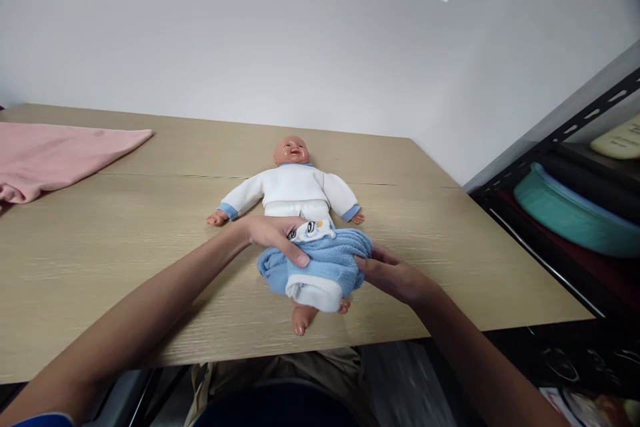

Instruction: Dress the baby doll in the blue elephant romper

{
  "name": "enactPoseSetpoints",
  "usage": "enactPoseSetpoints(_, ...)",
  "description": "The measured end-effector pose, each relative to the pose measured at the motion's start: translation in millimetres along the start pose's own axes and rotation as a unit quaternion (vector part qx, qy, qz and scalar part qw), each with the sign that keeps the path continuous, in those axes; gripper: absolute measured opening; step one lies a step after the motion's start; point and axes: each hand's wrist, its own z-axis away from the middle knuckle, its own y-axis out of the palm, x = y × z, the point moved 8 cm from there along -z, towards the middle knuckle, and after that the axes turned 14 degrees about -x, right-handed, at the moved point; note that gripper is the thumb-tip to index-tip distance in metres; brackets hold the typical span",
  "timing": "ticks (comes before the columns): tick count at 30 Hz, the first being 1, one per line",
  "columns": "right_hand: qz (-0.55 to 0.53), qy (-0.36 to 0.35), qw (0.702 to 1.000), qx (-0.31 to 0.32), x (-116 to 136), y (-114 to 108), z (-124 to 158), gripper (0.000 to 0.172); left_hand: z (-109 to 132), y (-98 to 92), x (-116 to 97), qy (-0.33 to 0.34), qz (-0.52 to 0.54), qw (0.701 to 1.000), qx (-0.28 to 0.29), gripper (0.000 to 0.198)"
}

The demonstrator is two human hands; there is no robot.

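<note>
A baby doll (295,181) lies on its back on the table, head toward the wall, dressed in a white top with blue cuffs. Over its legs I hold a bunched light-blue baby garment (325,259) with white trim and a cartoon face on a white patch. My left hand (280,238) grips the garment's left side, thumb on top. My right hand (395,273) pinches its right side, the fingers partly hidden behind the cloth. The doll's feet show below the garment; its lower legs are mostly covered.
A pink cloth (65,153) lies on the wooden table (165,240) at the left. To the right stands a black shelf rack (555,137) holding a teal basin (575,213) and a pale yellow container (620,139). A white wall (210,40) rises behind the table.
</note>
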Motion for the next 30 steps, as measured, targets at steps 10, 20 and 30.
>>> enactPoseSetpoints(10, 0.145, -0.056, 0.978, -0.137, 12, 5, 18, 0.049, -1, 1.6, -4, -0.004, -0.005, 0.999, -0.046, 0.041)
enactPoseSetpoints(20, 0.354, -0.054, 0.875, -0.327, 13, -7, 38, 0.031, 0, 32.2, -22, -0.039, -0.178, 0.978, -0.102, 0.041)
enactPoseSetpoints(30, 0.51, 0.029, 0.814, -0.278, -12, 19, 62, 0.036, 7, 44.2, -27, 0.002, -0.515, 0.829, -0.218, 0.04)
